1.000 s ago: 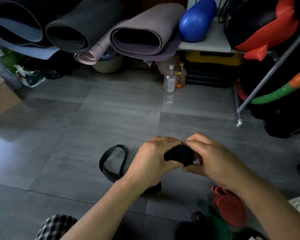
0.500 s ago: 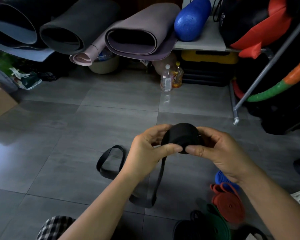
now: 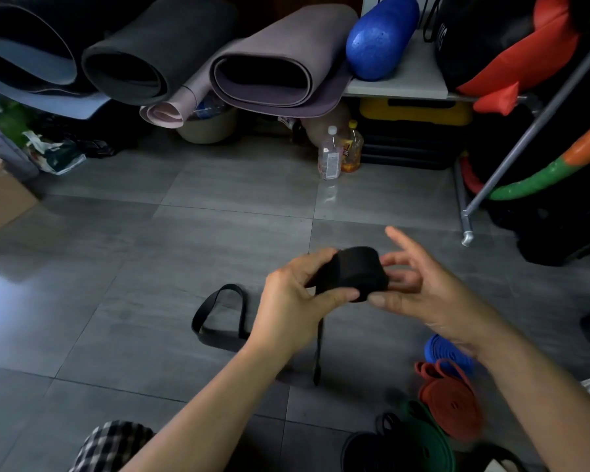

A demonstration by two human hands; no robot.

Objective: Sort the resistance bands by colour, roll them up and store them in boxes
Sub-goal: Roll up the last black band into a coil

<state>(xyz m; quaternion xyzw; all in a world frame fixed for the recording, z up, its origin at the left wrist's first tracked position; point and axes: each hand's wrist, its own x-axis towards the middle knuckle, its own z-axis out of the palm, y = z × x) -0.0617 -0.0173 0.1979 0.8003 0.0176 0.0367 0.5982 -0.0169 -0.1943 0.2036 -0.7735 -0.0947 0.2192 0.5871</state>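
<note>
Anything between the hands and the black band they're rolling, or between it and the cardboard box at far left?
Nothing visible. The left hand grips the black band roll and the right hand touches it with its thumb. Toward the cardboard box lies only floor, with the band's loose tail looped on it.

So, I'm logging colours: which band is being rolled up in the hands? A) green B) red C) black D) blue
C: the roll gripped by the left hand, the right hand touching it, is black; the red band, green band and blue band lie on the floor.
</note>
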